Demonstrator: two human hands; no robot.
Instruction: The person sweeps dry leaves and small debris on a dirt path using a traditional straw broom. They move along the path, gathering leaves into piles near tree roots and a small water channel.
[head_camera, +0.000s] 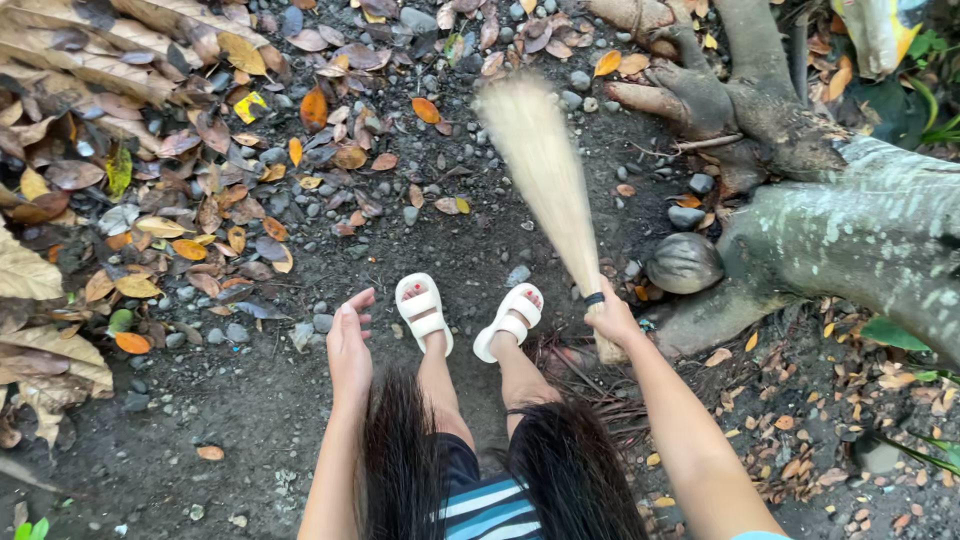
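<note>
My right hand (612, 318) grips the bound end of a straw stick broom (540, 165). Its pale bristles fan out, blurred, over dark soil toward the top of the view. My left hand (349, 345) hangs free to the left of my feet with its fingers loosely apart, holding nothing. My feet in white sandals (465, 318) stand on the dirt between the two hands. Long dark hair hangs down in front of my legs.
Dry brown and orange leaves (180, 190) and small grey stones cover the ground at left and top. Thick tree roots (850, 220) rise at right, with a round brown coconut (684, 262) against them. Bare dark soil (250, 440) lies at lower left.
</note>
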